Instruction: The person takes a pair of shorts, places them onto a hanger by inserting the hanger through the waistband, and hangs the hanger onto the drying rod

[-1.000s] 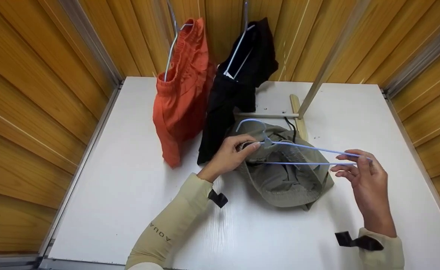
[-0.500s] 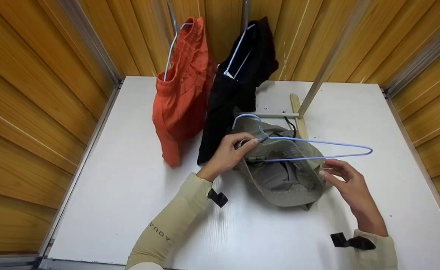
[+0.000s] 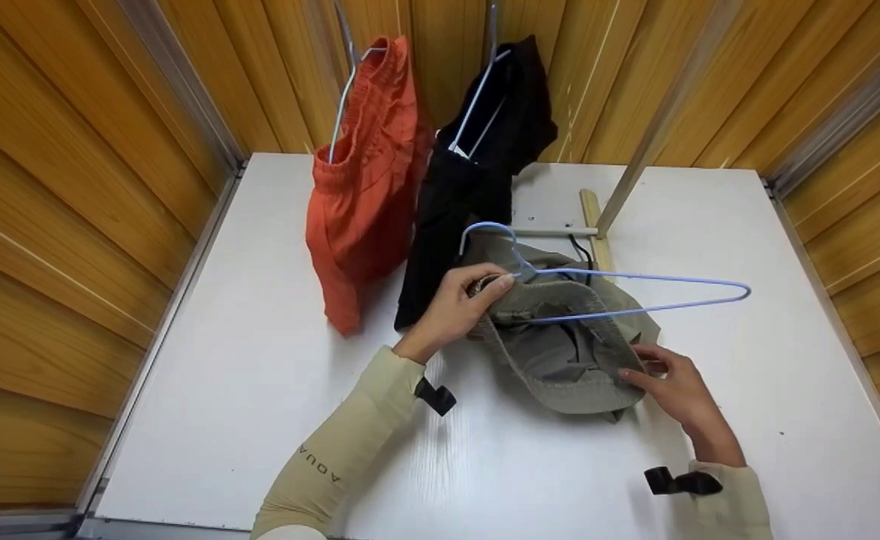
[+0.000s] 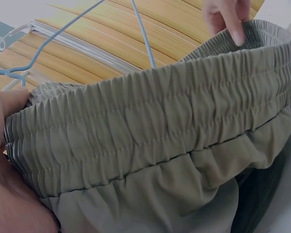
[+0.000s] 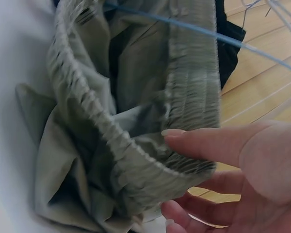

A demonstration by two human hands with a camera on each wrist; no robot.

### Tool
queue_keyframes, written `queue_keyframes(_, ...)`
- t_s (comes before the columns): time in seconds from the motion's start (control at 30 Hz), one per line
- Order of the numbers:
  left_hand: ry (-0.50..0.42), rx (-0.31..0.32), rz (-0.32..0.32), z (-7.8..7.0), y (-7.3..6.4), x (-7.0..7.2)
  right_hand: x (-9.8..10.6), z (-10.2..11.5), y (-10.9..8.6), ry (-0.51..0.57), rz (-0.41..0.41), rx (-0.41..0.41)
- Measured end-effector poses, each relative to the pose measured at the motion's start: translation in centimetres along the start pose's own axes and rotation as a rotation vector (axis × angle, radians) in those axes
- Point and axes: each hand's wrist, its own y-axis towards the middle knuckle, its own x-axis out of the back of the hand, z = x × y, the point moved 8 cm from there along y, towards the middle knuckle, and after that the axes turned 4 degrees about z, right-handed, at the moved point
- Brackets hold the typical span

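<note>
Olive-grey elastic-waist pants (image 3: 560, 394) lie bunched on the white table, waistband opening toward me; their leg length is hidden. My left hand (image 3: 458, 304) grips the waistband's left side together with a blue wire hanger (image 3: 657, 277), its thumb near the hanger's neck. The hanger's left end is inside the waistband; its right end sticks out free above the pants. My right hand (image 3: 676, 386) pinches the waistband's right edge. In the right wrist view, the thumb (image 5: 199, 143) lies inside the band and the other fingers outside. Gathered waistband (image 4: 150, 116) fills the left wrist view.
Red shorts (image 3: 364, 202) and a black garment (image 3: 462, 195) hang on wire hangers at the back left. Behind the pants, a rack post (image 3: 638, 157) rises from a wooden foot (image 3: 590, 206). Wood-panelled walls enclose the white table (image 3: 259, 420).
My right hand has let go of the hanger's right end and moved down and left to the waistband's right edge. The hanger has tilted slightly upward; my left hand keeps its hold.
</note>
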Motion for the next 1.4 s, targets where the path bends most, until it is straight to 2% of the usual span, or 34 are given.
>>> queue_keyframes(0.27,-0.005,-0.01,-0.006,-0.2,-0.1,0.3,0.2,-0.9,0.3,0.036,-0.018,-0.043)
queue_keyframes(0.57,-0.03,-0.017,-0.001,-0.2,-0.1,0.4,1.7,-1.3,-0.1,0.171,-0.023,-0.116)
queue_keyframes(0.63,-0.033,-0.017,0.001,0.4,0.0,0.4,2.3,-1.3,-0.3,0.188,-0.044,-0.125)
queue_keyframes(0.73,-0.029,-0.008,-0.001,0.4,0.0,0.4,3.2,-1.2,-0.4,0.199,-0.075,-0.125)
queue_keyframes(1.03,-0.017,-0.01,0.02,-0.2,-0.2,0.5,5.3,-0.3,-0.9,0.275,-0.164,-0.094)
queue_keyframes(1.27,0.013,-0.028,0.044,-0.4,-0.3,0.4,6.7,0.6,-1.1,0.386,-0.238,-0.07)
queue_keyframes(1.4,0.01,-0.01,0.06,-0.3,-0.3,0.3,7.5,1.0,-1.3,0.51,-0.308,-0.065)
